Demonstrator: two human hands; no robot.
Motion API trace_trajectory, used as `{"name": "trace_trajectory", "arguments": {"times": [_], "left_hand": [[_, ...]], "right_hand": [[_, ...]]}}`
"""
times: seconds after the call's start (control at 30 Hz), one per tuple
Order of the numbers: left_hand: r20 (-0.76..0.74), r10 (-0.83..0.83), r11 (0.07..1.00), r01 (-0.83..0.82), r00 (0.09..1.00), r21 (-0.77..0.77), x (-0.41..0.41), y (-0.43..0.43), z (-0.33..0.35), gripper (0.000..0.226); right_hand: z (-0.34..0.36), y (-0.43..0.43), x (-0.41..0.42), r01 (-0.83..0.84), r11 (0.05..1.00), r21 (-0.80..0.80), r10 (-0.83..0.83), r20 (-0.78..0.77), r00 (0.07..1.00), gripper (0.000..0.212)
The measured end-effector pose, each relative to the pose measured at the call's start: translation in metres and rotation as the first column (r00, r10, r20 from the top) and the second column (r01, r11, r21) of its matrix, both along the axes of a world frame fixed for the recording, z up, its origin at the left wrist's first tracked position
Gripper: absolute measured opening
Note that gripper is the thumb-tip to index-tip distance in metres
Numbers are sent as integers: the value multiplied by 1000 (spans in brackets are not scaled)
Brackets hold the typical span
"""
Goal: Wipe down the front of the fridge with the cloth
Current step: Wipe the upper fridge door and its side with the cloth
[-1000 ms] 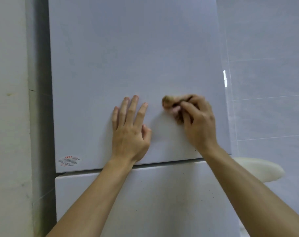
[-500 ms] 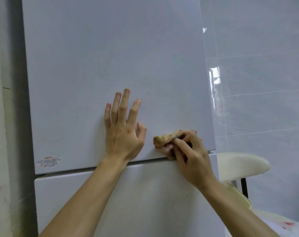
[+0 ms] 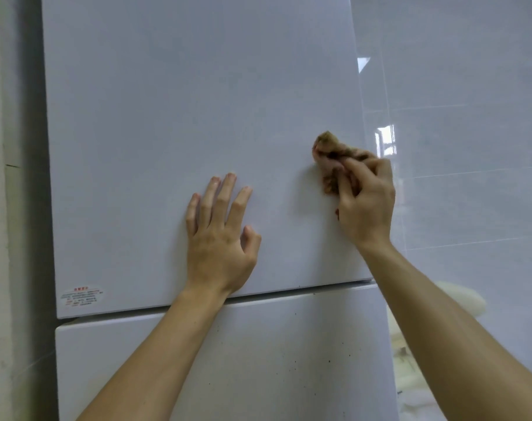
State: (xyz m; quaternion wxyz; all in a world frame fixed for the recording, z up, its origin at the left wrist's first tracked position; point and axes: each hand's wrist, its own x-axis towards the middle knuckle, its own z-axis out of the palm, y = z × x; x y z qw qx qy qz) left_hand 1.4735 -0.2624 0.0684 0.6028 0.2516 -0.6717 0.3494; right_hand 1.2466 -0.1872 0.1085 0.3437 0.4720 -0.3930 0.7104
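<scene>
The white fridge fills the view, its upper door (image 3: 167, 132) above a lower door (image 3: 228, 360) with small dark specks. My left hand (image 3: 220, 238) rests flat on the upper door with straight fingers, just above the gap between the doors. My right hand (image 3: 365, 202) grips a crumpled brownish cloth (image 3: 328, 147) and presses it against the upper door near its right edge. Part of the cloth is hidden under my fingers.
A small warning sticker (image 3: 81, 296) sits in the upper door's lower left corner. A plain wall (image 3: 0, 208) stands close on the left. Glossy grey tiles (image 3: 471, 147) cover the wall on the right, with a cream rounded object (image 3: 465, 299) behind my right forearm.
My right hand with the cloth went down to the upper door's bottom edge, then came back up and further right. My left hand has stayed flat on the door.
</scene>
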Motion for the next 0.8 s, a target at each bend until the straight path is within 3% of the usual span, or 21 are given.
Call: {"name": "trace_trajectory", "arguments": {"times": [0.2,0.3,0.4,0.57,0.7,0.8], "left_hand": [[-14,6,1000,-7,1000,-6,-1,1,-1,62],[-6,4,1000,-3,1000,20,-1,4,0,62],[-10,-1,1000,2,1000,20,-2,6,3,61],[-39,9,1000,-9,999,6,-7,8,6,58],[-12,17,1000,-17,1000,10,-1,6,8,58],[-3,9,1000,-9,1000,13,1,4,9,58]], "right_hand": [[-130,4,15,58,995,80,-47,-128,991,12],[-152,12,7,77,992,104,-40,-316,948,12],[-120,12,-14,62,995,73,-29,-391,920,11],[-4,-2,-28,43,999,9,-41,-94,995,25],[66,-11,-23,-6,1000,-19,6,-21,1000,28],[63,-17,-13,-11,999,47,13,-39,999,39]]}}
